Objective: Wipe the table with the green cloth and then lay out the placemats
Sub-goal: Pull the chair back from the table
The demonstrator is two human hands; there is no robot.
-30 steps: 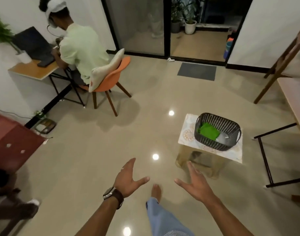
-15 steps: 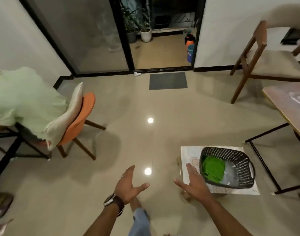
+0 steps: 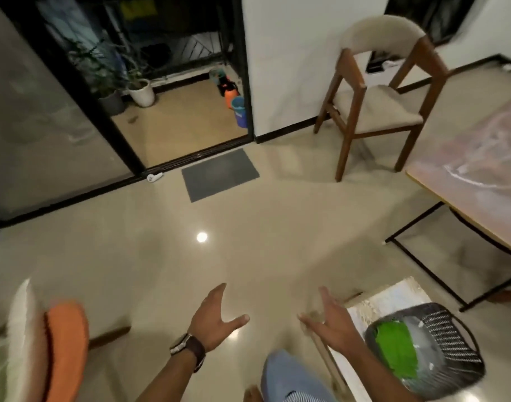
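Both hands out in front over the glossy tile floor [image 3: 248, 227], empty; left hand [image 3: 216, 317] spread wide, thumb out to the right, a dark-strapped watch [image 3: 187, 348] on the wrist; right hand [image 3: 329, 319] also spread wide, palm turned inward, holding nothing; the two hands well apart from each other.

Green cloth [image 3: 396, 351] lies inside a dark woven basket [image 3: 451, 335] at lower right, folded, against the basket's left side; pale see-through stuff beside it in the basket, could be the placemats, cannot tell; basket sits on a small low stand [image 3: 387, 300] with a patterned pale top; right hand is near the basket's left rim, not touching it.

Table [image 3: 474, 175] at the right edge, pinkish marbled top, black metal legs, only a corner in view; a wooden chair [image 3: 379, 94] with pale seat and backrest stands behind it near the white wall.

Lower left: orange chair [image 3: 66, 349] with a white cushion against it, blurred; grey doormat [image 3: 219, 174] by the open sliding glass door; potted plants [image 3: 138, 85] and an orange sprayer [image 3: 229, 92] outside on the balcony; wearer's blue trouser leg [image 3: 283, 375] and bare foot at the bottom edge.
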